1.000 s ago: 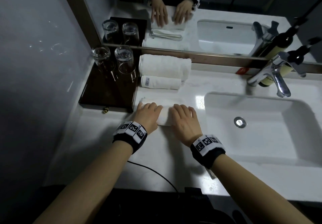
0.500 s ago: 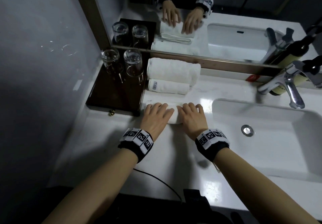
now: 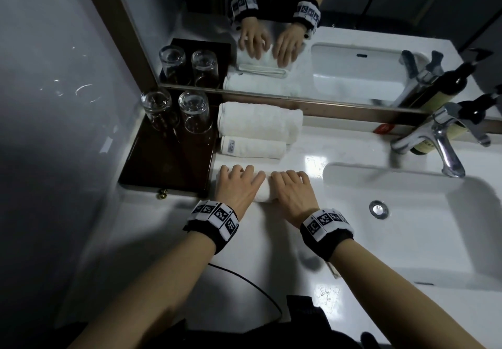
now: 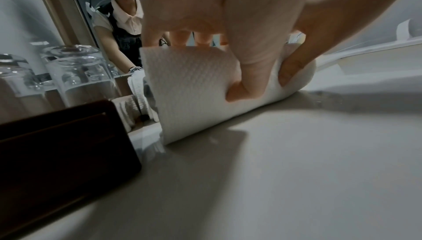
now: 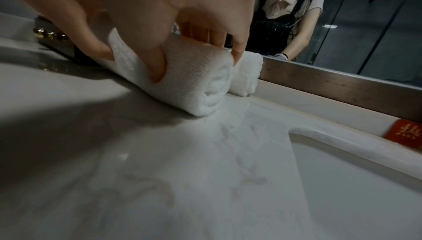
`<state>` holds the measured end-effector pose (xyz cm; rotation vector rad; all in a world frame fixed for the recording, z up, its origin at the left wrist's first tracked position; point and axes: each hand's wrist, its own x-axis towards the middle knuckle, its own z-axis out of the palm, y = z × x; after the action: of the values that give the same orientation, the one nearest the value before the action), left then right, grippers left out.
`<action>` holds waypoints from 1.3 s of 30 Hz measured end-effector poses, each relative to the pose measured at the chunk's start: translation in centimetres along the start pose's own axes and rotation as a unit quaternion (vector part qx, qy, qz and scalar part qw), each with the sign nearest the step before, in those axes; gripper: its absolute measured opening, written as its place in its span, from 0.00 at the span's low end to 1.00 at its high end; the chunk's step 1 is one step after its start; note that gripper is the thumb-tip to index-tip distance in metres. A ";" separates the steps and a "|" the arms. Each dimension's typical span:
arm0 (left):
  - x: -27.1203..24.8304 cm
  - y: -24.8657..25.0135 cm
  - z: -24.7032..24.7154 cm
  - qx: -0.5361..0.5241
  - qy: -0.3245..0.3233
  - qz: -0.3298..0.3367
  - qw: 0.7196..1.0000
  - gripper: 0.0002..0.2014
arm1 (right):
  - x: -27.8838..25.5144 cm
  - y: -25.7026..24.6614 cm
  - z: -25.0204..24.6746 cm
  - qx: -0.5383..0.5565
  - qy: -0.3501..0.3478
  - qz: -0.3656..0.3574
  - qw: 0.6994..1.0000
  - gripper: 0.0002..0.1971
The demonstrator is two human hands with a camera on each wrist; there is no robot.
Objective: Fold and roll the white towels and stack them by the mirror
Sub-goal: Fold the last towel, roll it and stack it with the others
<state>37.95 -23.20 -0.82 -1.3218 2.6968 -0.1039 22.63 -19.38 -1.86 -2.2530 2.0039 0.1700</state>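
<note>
A white towel (image 3: 264,188), rolled into a short cylinder, lies on the white counter (image 3: 244,253) left of the sink. My left hand (image 3: 239,183) grips its left half and my right hand (image 3: 292,188) its right half. In the left wrist view the fingers (image 4: 182,36) curl over the roll (image 4: 194,90) and the thumb digs into its near side. The right wrist view shows the same hold near the spiral end of the roll (image 5: 205,88). Two rolled towels lie by the mirror (image 3: 326,36): a thick one (image 3: 260,121) behind a thin one (image 3: 252,147).
A dark wooden tray (image 3: 168,163) with two upturned glasses (image 3: 156,106) touches the towels' left side. The sink basin (image 3: 407,212), the chrome tap (image 3: 440,142) and dark bottles (image 3: 461,115) are to the right. A black cable (image 3: 244,280) crosses the counter's near edge.
Both hands have rolled the towel away from me toward the mirror. The flat strip ahead of the fingers has been taken up into the roll.
</note>
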 end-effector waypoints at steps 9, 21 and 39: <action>2.4 -1.9 -0.4 -0.062 -0.055 0.006 0.997 0.31 | 0.3 0.8 -0.5 0.038 0.055 0.000 0.998 0.24; 2.3 -1.9 -0.4 0.006 0.027 0.018 0.999 0.29 | 2.3 0.9 -0.1 0.020 0.133 -0.020 0.991 0.26; 5.6 -3.6 0.1 0.017 -0.009 0.014 1.000 0.32 | 5.7 1.1 -0.6 0.036 0.078 0.018 0.996 0.20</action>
<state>37.44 -29.83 -0.98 -1.2702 2.6843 -0.1327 22.17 -25.24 -2.23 -2.2518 2.0897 -0.0758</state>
